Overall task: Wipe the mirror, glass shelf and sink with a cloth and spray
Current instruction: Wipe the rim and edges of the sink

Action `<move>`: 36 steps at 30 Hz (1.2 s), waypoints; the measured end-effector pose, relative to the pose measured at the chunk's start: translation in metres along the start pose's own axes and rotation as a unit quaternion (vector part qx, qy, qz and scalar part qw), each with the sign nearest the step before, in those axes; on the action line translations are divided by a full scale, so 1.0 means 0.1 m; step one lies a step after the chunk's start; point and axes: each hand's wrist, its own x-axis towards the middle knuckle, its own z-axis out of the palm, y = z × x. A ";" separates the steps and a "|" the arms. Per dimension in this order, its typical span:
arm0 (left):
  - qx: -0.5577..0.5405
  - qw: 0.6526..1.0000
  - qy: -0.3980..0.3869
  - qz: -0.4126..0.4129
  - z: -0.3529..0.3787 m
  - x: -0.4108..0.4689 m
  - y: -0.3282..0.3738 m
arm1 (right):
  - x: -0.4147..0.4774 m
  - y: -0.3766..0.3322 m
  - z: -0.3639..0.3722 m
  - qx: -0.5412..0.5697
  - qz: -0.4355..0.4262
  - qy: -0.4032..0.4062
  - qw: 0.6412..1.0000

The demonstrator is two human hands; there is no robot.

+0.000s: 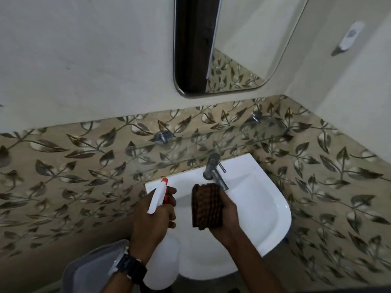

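The left hand (151,216) is wrapped around the neck of a white spray bottle (160,265), a finger curled over the red trigger, with the white and red nozzle (159,194) pointing up and far toward the wall. A dark watch (130,267) sits on that wrist. The right hand (226,218) grips a folded brown cloth (207,206), held upright with its ribbed face turned toward the camera, just right of the bottle's head and apart from it.

Both hands hover over the near left part of the white sink (270,199). The metal tap (213,170) stands at the far rim of the basin, its spout reaching down just behind the top of the cloth. Farther off, a clear glass shelf (211,144) runs across the leaf-patterned tile (63,166), carried on two metal brackets. Above it, on the plain pale wall, hangs the mirror (232,49) with rounded corners. A small white holder (349,37) is fixed to the right-hand wall.
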 end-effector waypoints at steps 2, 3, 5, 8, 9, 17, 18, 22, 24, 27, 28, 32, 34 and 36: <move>0.022 1.000 -0.001 -0.008 0.10 -0.02 -0.18 | -0.03 -0.08 -0.17 -0.029 -0.039 0.037 0.998; 0.034 0.999 0.002 -0.013 0.13 -0.02 -0.27 | -0.03 -0.10 -0.24 -0.050 -0.053 0.055 0.996; 0.041 0.998 0.011 -0.038 0.17 -0.02 -0.40 | -0.06 -0.11 -0.38 -0.089 -0.076 0.088 0.989; 0.026 0.996 0.033 -0.079 0.20 0.06 -0.54 | -0.10 -0.10 -0.57 -0.107 -0.098 0.107 0.984; 0.020 0.995 0.041 -0.091 0.21 0.09 -0.58 | -0.10 -0.09 -0.62 -0.107 -0.099 0.108 0.983; 0.019 0.990 0.087 -0.111 0.29 0.14 -0.67 | -0.13 -0.03 -0.70 -0.113 -0.119 0.092 0.982; 0.021 0.989 0.094 -0.113 0.30 0.15 -0.68 | -0.12 -0.03 -0.70 -0.116 -0.123 0.089 0.982; 0.021 0.988 0.080 -0.129 0.33 0.20 -0.74 | -0.14 -0.06 -0.70 -0.113 -0.118 0.091 0.982; 0.024 0.988 0.065 -0.135 0.34 0.21 -0.75 | -0.16 -0.08 -0.69 -0.110 -0.114 0.103 0.982; 0.028 0.988 0.070 -0.134 0.37 0.20 -0.75 | -0.19 -0.11 -0.70 -0.092 -0.113 0.114 0.983; 0.033 0.988 0.068 -0.134 0.39 0.20 -0.74 | -0.20 -0.11 -0.70 -0.086 -0.110 0.120 0.983; 0.042 0.992 0.022 -0.114 0.53 0.20 -0.70 | -0.24 -0.13 -0.76 -0.078 -0.101 0.138 0.982; 0.069 0.994 -0.011 -0.084 0.65 0.19 -0.66 | -0.30 -0.15 -0.78 -0.085 -0.098 0.156 0.979; 0.082 0.994 -0.040 -0.059 0.82 0.20 -0.61 | -0.35 -0.18 -0.82 -0.089 -0.101 0.172 0.976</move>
